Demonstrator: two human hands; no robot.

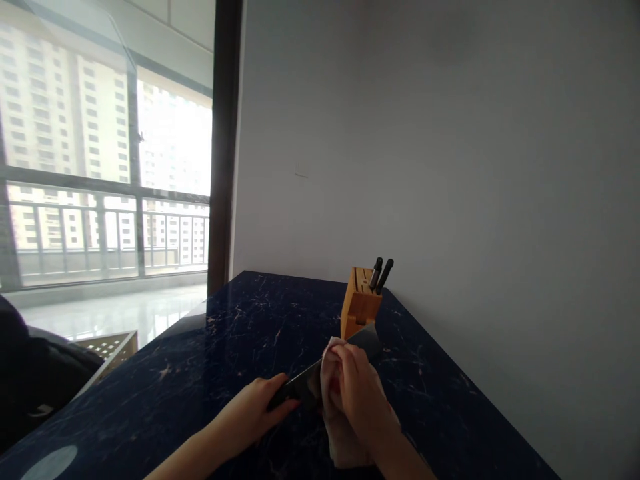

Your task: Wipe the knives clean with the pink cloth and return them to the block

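My left hand (263, 405) is closed around the black handle of a kitchen knife (366, 340). The wide blade slants up and to the right, away from me. Around the blade's middle, a pale cloth (340, 433) is gripped by my right hand (357, 383), which covers part of the blade. The cloth hangs down below that hand. Just beyond the blade's tip stands a wooden knife block (361, 303), with two dark-handled tools (383, 275) upright in its top.
The dark blue marbled table (250, 327) reaches forward to a grey wall (425, 167). A pale round patch (50, 463) shows at the near left. Past the left edge are a black item (40, 373) and a perforated light panel (113, 350), with windows behind.
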